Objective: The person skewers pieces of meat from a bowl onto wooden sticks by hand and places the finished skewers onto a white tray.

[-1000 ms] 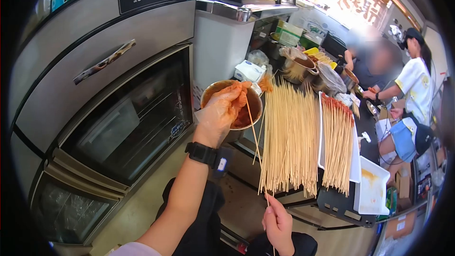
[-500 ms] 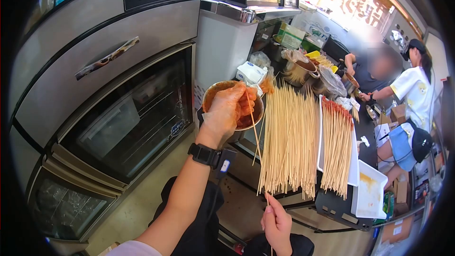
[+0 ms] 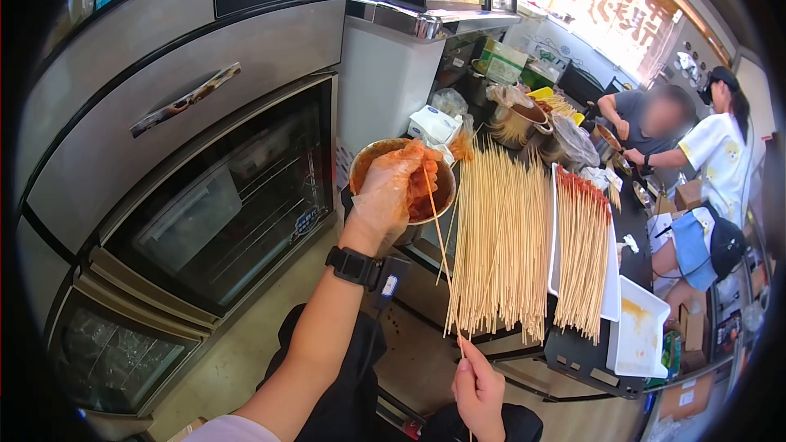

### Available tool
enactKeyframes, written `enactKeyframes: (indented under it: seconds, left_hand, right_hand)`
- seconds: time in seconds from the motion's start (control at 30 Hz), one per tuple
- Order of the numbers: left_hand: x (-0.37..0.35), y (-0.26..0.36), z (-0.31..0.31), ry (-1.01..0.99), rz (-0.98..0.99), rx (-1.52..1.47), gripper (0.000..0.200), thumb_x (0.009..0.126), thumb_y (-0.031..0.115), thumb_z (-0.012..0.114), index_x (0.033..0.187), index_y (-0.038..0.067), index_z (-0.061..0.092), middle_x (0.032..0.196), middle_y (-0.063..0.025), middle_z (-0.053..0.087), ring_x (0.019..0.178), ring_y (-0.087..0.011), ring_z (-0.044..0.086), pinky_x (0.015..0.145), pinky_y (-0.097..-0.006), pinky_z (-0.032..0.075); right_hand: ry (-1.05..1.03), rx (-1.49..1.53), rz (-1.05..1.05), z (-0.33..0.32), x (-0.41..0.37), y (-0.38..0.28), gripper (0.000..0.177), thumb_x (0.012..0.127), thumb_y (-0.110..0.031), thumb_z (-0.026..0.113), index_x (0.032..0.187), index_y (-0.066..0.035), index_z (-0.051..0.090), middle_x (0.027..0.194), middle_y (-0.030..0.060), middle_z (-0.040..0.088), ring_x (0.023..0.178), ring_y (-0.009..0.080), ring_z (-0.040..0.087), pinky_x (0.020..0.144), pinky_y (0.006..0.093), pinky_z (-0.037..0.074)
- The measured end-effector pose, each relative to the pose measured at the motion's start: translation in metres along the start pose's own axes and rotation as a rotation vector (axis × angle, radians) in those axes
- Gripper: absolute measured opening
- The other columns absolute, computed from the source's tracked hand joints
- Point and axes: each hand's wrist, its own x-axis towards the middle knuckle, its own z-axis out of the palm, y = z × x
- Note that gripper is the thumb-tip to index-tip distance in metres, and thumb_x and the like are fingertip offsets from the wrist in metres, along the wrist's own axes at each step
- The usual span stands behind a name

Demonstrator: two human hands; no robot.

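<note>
Skewer [image 3: 439, 227] is pinched in right hand's grip [image 3: 479, 390]; left hand's grip [image 3: 386, 194], gloved, closes around red food [image 3: 422, 184] over pot [image 3: 446, 188].

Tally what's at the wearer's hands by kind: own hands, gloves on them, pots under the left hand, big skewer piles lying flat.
Own hands: 2 (left hand, right hand)
Gloves: 1 (clear glove, left hand)
Pots: 1 (pot under the left hand)
Skewer piles: 2 (bare pile, red-topped pile)
Total: 6
</note>
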Motion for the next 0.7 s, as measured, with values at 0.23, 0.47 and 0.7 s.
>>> enactKeyframes:
  seconds: [0.23,0.47,0.7]
  left_hand:
    - [0.0045,-0.0011,-0.0051,-0.027,-0.001,0.028,0.028,0.092,0.025,0.048,0.094,0.000,0.061,0.076,-0.0008,0.056,0.064,-0.0074,0.052,0.063,-0.0214,0.048]
    - [0.0031,-0.0003,-0.0033,-0.039,-0.009,0.032,0.029,0.093,0.024,0.045,0.095,-0.001,0.060,0.073,-0.0008,0.055,0.065,-0.0073,0.052,0.063,-0.0214,0.049]
    - [-0.0021,0.0005,0.0009,-0.049,0.010,0.070,0.025,0.093,0.020,0.048,0.095,-0.002,0.057,0.079,-0.0027,0.056,0.068,-0.0074,0.053,0.065,-0.0231,0.051]
  right_hand:
    - [0.004,-0.043,-0.032,-0.0015,-0.0004,-0.0033,0.028,0.088,-0.004,0.048,0.114,0.002,0.054,0.071,0.0055,0.054,0.057,0.0080,0.043,0.053,0.0214,0.039]
    - [0.021,-0.057,-0.058,0.0003,0.0002,-0.0045,0.028,0.088,-0.004,0.047,0.115,0.002,0.054,0.076,0.0102,0.059,0.060,0.0099,0.048,0.057,0.0232,0.042]
    - [-0.008,-0.086,-0.019,-0.0023,-0.0005,-0.0055,0.029,0.088,-0.003,0.047,0.115,0.002,0.053,0.077,0.0126,0.059,0.061,0.0126,0.051,0.059,0.0242,0.043]
